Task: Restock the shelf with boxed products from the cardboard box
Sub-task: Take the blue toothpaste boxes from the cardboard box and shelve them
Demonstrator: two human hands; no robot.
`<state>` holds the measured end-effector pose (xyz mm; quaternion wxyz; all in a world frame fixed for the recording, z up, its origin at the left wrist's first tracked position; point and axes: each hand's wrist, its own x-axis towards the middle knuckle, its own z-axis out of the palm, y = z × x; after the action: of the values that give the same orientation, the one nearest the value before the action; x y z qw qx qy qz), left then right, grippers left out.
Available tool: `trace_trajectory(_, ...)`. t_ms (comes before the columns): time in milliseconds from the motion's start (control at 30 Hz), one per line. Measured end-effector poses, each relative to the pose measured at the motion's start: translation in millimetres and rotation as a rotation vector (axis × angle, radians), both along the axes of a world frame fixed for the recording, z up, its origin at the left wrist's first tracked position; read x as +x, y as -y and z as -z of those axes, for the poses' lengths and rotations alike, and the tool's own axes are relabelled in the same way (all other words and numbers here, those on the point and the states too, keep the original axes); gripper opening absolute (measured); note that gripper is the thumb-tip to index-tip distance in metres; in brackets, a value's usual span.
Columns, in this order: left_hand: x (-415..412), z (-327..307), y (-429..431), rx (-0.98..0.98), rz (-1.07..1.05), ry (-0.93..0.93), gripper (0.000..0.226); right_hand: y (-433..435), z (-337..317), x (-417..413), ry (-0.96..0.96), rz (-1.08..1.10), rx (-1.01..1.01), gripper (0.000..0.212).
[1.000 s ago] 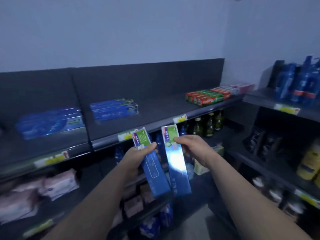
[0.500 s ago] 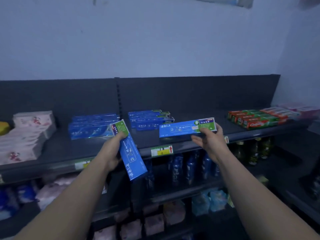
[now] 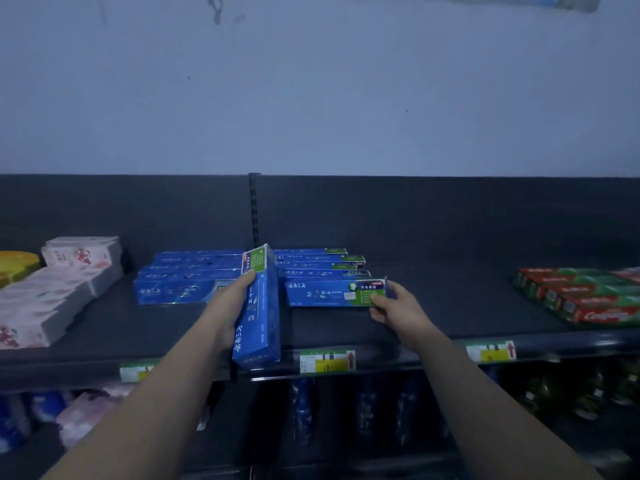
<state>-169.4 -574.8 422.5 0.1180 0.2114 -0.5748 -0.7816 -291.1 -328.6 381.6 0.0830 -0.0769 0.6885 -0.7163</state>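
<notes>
Gripping upended box, left hand; right hand pinches flat box.

Head-worn wide view, forward, close before the shelf

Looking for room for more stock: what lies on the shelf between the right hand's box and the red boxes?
Nothing: in the head view the shelf is bare between the right hand, holding the blue box, and the red boxes.

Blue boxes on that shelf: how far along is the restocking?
Done: two rows of stocked boxes lie on the shelf. In hand: the right hand pinches a flat box in front; the left hand grips a tilted box. Left: shelving both.
</notes>
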Motion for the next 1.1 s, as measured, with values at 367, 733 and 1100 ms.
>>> trace_trajectory(367,-24,5,11,-0.012,0.031,0.024,0.016,13,1,-42,-0.345,-0.199,0.675,0.042)
trace_trajectory(733,-55,-22,-10,-0.290,0.303,-0.121,0.057,9,-50,-26,-0.308,-0.118,0.107,0.026)
trace_trajectory(1100,-55,-18,4,-0.705,0.524,0.045,0.050,-18,-46,-24,-0.251,0.019,0.025,0.022)
